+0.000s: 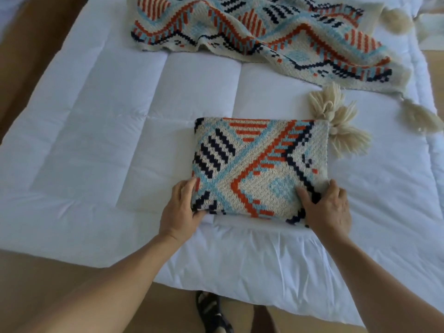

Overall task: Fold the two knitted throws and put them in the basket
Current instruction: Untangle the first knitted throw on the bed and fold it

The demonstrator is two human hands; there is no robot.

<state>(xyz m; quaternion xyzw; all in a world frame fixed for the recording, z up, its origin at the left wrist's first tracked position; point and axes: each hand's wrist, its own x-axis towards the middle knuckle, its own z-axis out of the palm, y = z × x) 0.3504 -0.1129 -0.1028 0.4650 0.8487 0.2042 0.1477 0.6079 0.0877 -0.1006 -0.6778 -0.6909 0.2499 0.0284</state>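
A folded knitted throw (pixel 259 164), cream with orange, light blue and navy patterns, lies as a neat rectangle on the white quilted bed (pixel 96 145). Its cream tassels (pixel 341 126) stick out at the far right corner. My left hand (pixel 179 210) grips the near left corner, fingers tucked under the edge. My right hand (pixel 329 205) holds the near right corner, thumb on top. A second throw (pixel 264 34) of the same pattern lies spread out and rumpled at the far side of the bed. No basket is in view.
Brown floor (pixel 31 56) runs along the left of the bed and in front of it. My sandalled foot (pixel 211 313) shows at the bottom edge. Tassels of the spread throw (pixel 418 116) lie at the right.
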